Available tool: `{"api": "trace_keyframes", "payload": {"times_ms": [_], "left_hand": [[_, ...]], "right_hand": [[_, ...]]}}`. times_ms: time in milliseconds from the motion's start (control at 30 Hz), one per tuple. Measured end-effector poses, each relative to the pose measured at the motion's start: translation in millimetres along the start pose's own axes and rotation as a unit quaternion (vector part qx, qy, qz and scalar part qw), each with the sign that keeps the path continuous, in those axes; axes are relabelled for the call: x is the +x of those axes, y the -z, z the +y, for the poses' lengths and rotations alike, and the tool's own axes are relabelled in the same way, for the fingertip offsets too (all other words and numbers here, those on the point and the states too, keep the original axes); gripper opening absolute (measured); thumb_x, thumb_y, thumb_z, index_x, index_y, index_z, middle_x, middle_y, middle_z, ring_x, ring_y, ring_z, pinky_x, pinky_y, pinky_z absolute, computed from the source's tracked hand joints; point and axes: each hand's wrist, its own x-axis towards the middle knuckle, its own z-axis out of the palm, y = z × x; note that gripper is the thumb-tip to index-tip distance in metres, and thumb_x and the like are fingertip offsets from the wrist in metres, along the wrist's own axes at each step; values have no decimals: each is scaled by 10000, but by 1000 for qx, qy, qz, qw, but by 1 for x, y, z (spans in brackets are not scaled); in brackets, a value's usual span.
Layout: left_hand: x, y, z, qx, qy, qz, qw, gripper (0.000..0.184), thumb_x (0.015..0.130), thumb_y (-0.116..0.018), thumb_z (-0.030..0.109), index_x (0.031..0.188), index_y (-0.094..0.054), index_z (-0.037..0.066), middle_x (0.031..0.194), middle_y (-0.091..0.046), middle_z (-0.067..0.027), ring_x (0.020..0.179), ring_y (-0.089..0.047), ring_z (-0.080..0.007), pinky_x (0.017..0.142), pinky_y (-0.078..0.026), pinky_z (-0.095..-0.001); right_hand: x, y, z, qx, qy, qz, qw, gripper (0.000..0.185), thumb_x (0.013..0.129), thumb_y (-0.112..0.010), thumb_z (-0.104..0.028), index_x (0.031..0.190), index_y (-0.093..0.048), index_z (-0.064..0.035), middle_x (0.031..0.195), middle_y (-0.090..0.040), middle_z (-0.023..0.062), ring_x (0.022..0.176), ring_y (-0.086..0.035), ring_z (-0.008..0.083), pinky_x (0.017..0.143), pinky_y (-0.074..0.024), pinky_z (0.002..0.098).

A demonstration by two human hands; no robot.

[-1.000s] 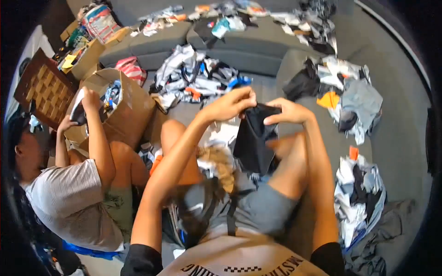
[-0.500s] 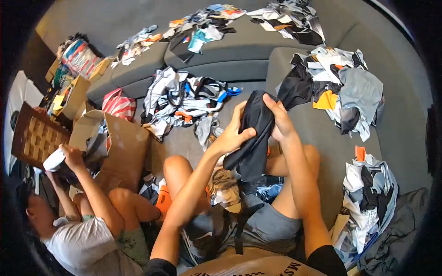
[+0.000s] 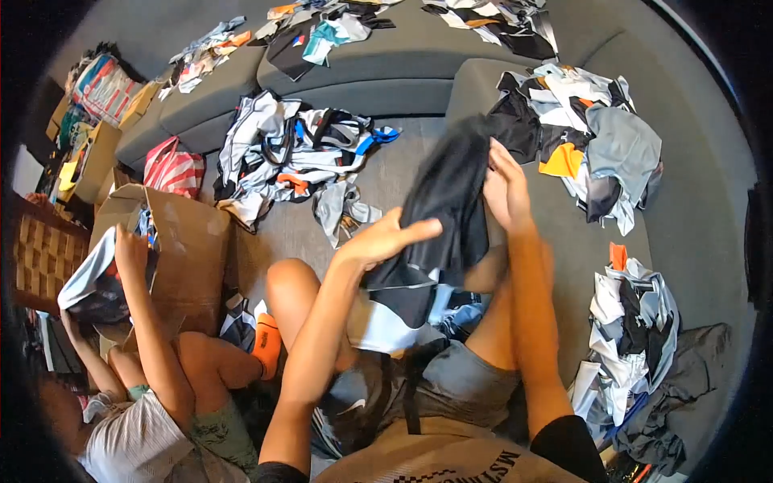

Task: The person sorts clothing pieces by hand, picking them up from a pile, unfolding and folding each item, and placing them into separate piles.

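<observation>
Both of my hands have a black cloth (image 3: 447,201) between them, raised above my lap and slightly blurred. My left hand (image 3: 385,241) grips its left side, thumb over the fabric and fingers hidden behind it. At the upper right edge, my right hand (image 3: 506,183) has its fingers closed on the cloth. Beneath the cloth, a white and black garment (image 3: 390,322) and some blue fabric (image 3: 459,312) lie between my legs.
Clothes piles lie on the floor (image 3: 290,157) and sofa (image 3: 600,133), with another at right (image 3: 628,338). On the left a seated person (image 3: 149,435) holds a garment (image 3: 97,282) beside a cardboard box (image 3: 189,258). A striped bag (image 3: 173,167) stands behind.
The black cloth has gone from bunched to more spread out between my hands. A white and black garment now shows below it. The co-worker's garment hangs more open, and the view has shifted.
</observation>
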Motion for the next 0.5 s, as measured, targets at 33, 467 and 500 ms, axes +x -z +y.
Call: {"api": "trace_keyframes", "payload": {"times_ms": [33, 467, 500], "left_hand": [[-6, 2, 2, -115, -9, 41, 993, 359, 819, -649, 325, 993, -606, 14, 902, -654, -73, 762, -614, -141, 649, -489, -234], [-40, 27, 13, -580, -159, 185, 777, 219, 832, -613, 213, 929, -622, 16, 888, -648, -65, 724, -609, -143, 668, -493, -250], [-38, 28, 10, -579, -160, 184, 778, 219, 832, -613, 213, 929, -622, 16, 888, -648, -65, 724, -609, -143, 668, -493, -250]], "right_hand": [[-6, -3, 6, -68, 18, -55, 996, 333, 884, -545, -221, 1133, -521, -1, 1085, -591, 115, 944, -567, 168, 835, -438, 271], [-44, -50, 47, -18, -155, -226, 962, 552, 864, -503, -164, 1371, -308, -68, 1223, -474, 158, 1069, -507, 237, 899, -393, 298], [-43, -50, 48, -19, -153, -226, 962, 552, 864, -503, -164, 1371, -308, -68, 1223, -474, 158, 1069, -507, 237, 899, -393, 298]]}}
